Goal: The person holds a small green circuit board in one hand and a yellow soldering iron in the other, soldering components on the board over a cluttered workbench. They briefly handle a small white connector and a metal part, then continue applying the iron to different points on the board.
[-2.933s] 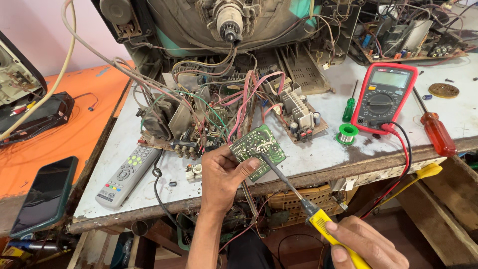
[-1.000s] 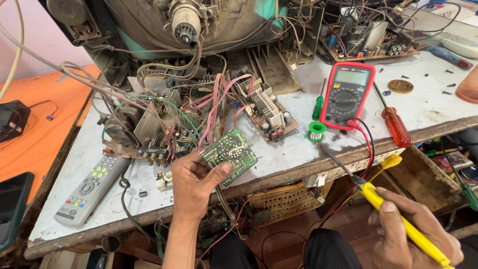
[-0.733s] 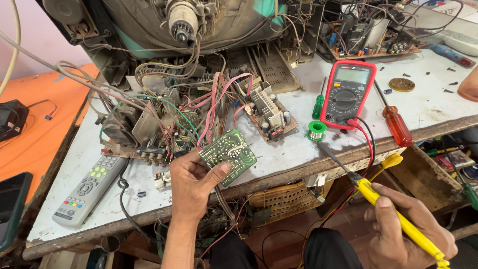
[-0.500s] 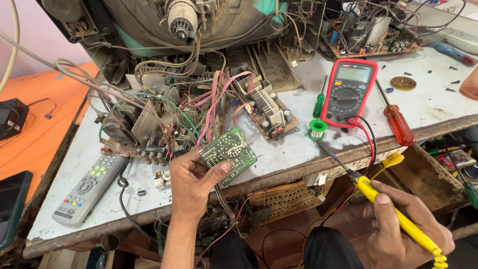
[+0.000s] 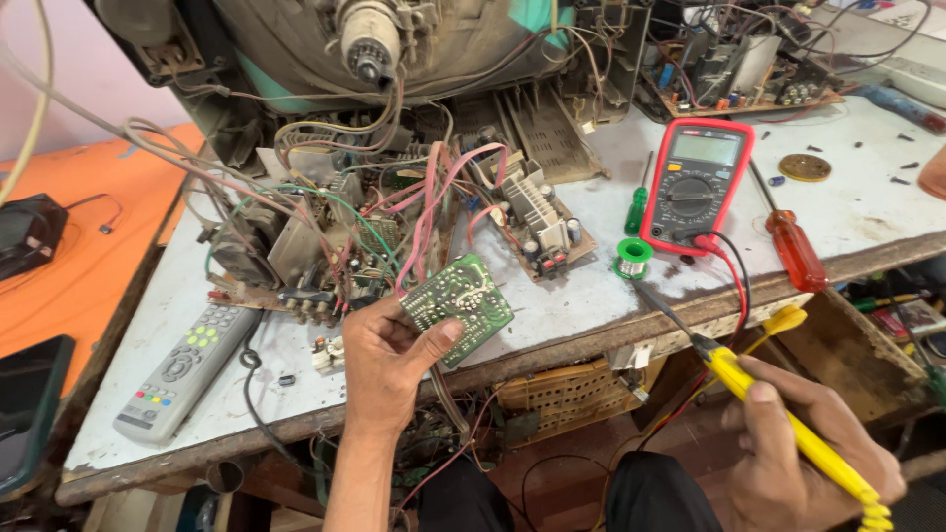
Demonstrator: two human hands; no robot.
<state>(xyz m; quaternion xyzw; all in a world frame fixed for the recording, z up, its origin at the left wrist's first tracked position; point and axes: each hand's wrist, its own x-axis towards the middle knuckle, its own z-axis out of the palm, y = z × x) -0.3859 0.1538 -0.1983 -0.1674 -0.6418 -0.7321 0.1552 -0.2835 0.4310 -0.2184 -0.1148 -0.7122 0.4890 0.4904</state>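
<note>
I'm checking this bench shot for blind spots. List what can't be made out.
Head view only:
- Soldering iron: rear end and cord cut off by the bottom edge.
- Green board: underside faces away; left hand covers its lower corner.
- Meter screen: too small to read.
- Right hand fingers: partly hidden behind the iron.

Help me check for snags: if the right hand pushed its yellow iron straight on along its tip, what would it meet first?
Probably the solder spool, just beyond the iron held by the right hand; depth is unclear.

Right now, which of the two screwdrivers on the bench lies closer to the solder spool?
The green-handled screwdriver, left of the red multimeter, just above the solder spool. The red-handled screwdriver lies on the meter's far side.
</note>
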